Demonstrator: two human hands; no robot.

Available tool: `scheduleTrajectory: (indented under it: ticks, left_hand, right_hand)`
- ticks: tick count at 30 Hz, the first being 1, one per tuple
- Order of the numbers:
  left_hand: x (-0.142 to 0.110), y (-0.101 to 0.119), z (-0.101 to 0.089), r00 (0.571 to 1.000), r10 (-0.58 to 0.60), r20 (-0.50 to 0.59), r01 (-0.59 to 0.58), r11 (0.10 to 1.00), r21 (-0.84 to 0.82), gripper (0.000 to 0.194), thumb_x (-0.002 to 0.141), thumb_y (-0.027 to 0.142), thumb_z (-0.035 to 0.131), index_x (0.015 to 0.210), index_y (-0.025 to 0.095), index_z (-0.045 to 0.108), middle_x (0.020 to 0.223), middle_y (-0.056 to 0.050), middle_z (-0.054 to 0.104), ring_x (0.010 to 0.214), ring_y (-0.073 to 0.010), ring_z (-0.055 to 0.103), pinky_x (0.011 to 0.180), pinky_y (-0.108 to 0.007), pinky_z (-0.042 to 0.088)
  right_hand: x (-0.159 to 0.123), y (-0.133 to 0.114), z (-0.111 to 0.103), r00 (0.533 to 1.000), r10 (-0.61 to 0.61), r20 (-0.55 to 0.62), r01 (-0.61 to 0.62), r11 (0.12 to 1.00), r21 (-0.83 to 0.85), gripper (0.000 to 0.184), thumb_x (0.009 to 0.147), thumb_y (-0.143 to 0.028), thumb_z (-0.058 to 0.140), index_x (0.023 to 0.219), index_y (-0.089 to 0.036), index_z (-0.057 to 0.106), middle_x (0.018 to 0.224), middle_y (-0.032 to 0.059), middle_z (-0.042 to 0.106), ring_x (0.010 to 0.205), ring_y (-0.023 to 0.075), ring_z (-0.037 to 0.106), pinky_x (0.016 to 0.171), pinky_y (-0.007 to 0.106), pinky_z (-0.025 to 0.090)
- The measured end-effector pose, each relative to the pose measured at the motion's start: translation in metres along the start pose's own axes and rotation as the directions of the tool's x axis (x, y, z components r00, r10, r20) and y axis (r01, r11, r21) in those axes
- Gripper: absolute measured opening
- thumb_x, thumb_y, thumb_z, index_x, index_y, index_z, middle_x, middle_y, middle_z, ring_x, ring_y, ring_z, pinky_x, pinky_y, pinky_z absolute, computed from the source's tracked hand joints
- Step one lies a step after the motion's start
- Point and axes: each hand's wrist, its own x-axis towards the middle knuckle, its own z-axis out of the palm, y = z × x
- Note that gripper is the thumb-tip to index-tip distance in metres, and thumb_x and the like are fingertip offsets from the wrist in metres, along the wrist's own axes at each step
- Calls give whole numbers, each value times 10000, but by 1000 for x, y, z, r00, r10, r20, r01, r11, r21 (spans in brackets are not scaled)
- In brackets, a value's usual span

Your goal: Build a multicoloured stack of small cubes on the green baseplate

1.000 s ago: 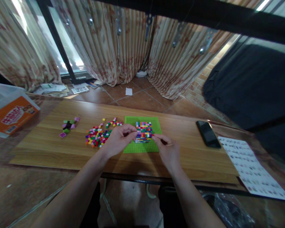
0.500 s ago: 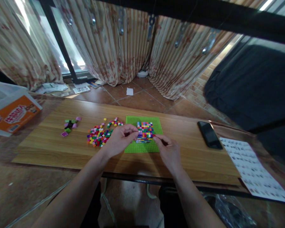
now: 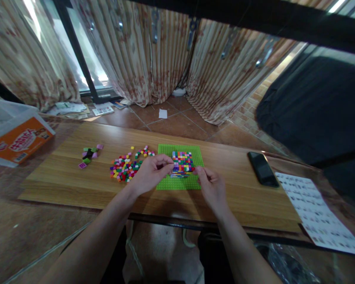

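A rectangular stack of small multicoloured building bricks (image 3: pixel 182 159) stands on a green studded baseplate (image 3: pixel 180 184). At the stack's left side is my left hand (image 3: pixel 154 169), its thumb and forefinger drawn together. Whatever lies between those fingertips is too small to make out. My right hand (image 3: pixel 211 184) is pinched at the stack's right side, with a small red brick (image 3: pixel 193 169) at its fingertips. Left of the baseplate, a loose pile of coloured bricks (image 3: pixel 122 167) lies partly behind my left hand.
Farther left on the wooden board (image 3: pixel 77 187) lie several larger pink, green and black pieces (image 3: pixel 88 154). An orange-labelled plastic box (image 3: pixel 23 140) stands at the far left. To the right are a black phone (image 3: pixel 263 169) and a printed sheet (image 3: pixel 316 213).
My right hand has drawn slightly right, its fingertips a little off the stack's side. My left hand stays at the left side. The whole view has shifted slightly.
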Motion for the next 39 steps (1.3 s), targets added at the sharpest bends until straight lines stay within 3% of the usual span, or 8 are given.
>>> scheduleTrajectory:
  ticks: [4, 11, 19, 25, 30, 34, 36, 39]
  left_hand:
    - [0, 2, 1, 1000, -5, 0, 5, 1000, -11, 140, 832, 282, 604, 820, 145, 629, 645, 14, 627, 551, -79, 534, 537, -199, 421]
    - [0, -1, 1, 1000, 11, -1, -11, 1000, -7, 132, 836, 274, 600, 827, 145, 624, 653, 16, 629, 543, -71, 527, 529, -192, 414]
    - [0, -1, 2, 1000, -4, -11, 4, 1000, 1, 136, 835, 272, 598, 821, 139, 625, 664, 6, 635, 548, -73, 536, 532, -192, 422]
    - [-1, 0, 6, 1000, -10, -16, 10, 1000, -23, 121, 823, 272, 607, 803, 152, 607, 641, 19, 620, 527, -71, 521, 520, -191, 411]
    - [0, -3, 6, 1000, -9, -27, 8, 1000, -30, 145, 815, 300, 611, 794, 156, 613, 630, 19, 616, 527, -83, 524, 520, -203, 415]
    - [3, -10, -1, 992, -13, -122, 13, 1000, 5, 147, 804, 300, 613, 809, 154, 623, 654, 7, 620, 581, -106, 557, 567, -226, 444]
    - [5, -13, -5, 974, -4, -225, 19, 998, 64, 177, 800, 318, 616, 846, 148, 632, 724, -18, 647, 656, -129, 592, 633, -255, 476]
    - [7, -16, -5, 948, 13, -318, 26, 993, 118, 309, 832, 387, 578, 1013, 142, 632, 992, -87, 689, 888, -183, 640, 818, -325, 503]
  right_hand:
    - [6, 6, 7, 996, 90, -6, -88, 989, 120, 443, 798, -561, 567, 710, -158, 728, 505, -27, 544, 503, 116, 475, 496, 233, 344]
    - [11, 3, 14, 985, 170, -17, -159, 950, 269, 395, 710, -524, 667, 758, -141, 750, 594, 14, 655, 517, 114, 512, 500, 231, 378]
    - [7, -4, 11, 997, -49, -56, 50, 998, 28, 343, 829, -457, 574, 770, -167, 747, 720, 43, 723, 647, 163, 614, 610, 264, 446]
    - [6, 2, 15, 995, -69, -69, 64, 996, -66, 343, 852, -447, 544, 794, -167, 735, 739, 45, 710, 642, 156, 595, 610, 264, 429]
    - [7, 1, 15, 997, -64, -34, 62, 997, -45, 390, 865, -479, 513, 771, -163, 720, 675, 26, 675, 599, 144, 564, 572, 253, 400]
    - [10, 5, 10, 992, -13, -125, 17, 999, 34, 473, 872, -548, 469, 761, -156, 708, 611, 13, 632, 557, 135, 524, 545, 256, 392]
    - [13, 9, 10, 984, 12, -175, 6, 995, 100, 491, 871, -572, 456, 856, -156, 717, 720, 41, 684, 633, 154, 569, 604, 279, 440]
    - [17, 15, 17, 989, 45, -138, -9, 968, 251, 513, 871, -587, 456, 1073, -176, 688, 1036, 95, 717, 913, 208, 643, 802, 356, 495]
